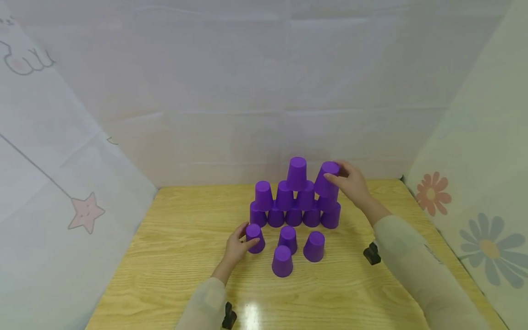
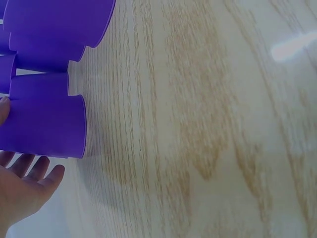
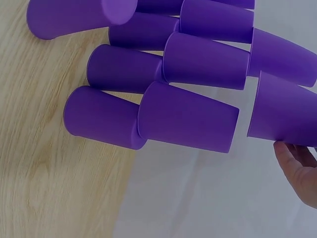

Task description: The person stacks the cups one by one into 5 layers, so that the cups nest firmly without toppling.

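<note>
My right hand (image 1: 350,183) holds an upside-down purple cup (image 1: 326,181) by its sides, thumb in front, over the right end of a stacked wall of purple cups. In the right wrist view a gap separates this held cup (image 3: 287,111) from the second-row end cup (image 3: 190,116). One cup (image 1: 297,174) stands alone on the third level. At the front left, my left hand (image 1: 236,247) has its thumb and fingers on opposite sides of another upside-down cup (image 1: 254,238). In the left wrist view, fingertips (image 2: 39,166) lie along that cup's lower edge.
Three more upside-down cups, a back one (image 1: 288,238), a front one (image 1: 282,262) and a right one (image 1: 314,247), stand before the wall's bottom row (image 1: 294,217). The wooden table (image 1: 173,256) meets a pale cloth backdrop (image 1: 222,137) behind the stack.
</note>
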A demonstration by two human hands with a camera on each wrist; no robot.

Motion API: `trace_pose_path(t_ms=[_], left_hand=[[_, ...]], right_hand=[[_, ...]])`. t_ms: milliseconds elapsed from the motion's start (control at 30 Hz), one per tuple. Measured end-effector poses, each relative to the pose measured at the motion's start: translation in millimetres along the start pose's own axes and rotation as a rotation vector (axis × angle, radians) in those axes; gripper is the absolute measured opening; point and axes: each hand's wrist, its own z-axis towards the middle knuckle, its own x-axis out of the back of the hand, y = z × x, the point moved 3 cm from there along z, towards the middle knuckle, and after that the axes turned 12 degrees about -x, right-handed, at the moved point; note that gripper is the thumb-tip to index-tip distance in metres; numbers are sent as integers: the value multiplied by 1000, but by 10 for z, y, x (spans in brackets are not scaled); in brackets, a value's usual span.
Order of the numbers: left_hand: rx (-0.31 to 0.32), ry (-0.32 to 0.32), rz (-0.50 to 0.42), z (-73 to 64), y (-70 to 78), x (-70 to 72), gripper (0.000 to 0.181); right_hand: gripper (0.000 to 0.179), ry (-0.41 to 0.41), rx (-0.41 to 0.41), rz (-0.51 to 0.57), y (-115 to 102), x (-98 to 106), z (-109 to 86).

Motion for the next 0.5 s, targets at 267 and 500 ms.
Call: trace_pose_path(t_ms=[267, 500], left_hand=[[-39, 1, -16, -32, 298, -9, 49], [-39, 8, 35, -7, 37, -14, 49]], right_hand=[[53, 25, -16, 9, -28, -57, 83], [54, 36, -17, -26, -29, -73, 152]])
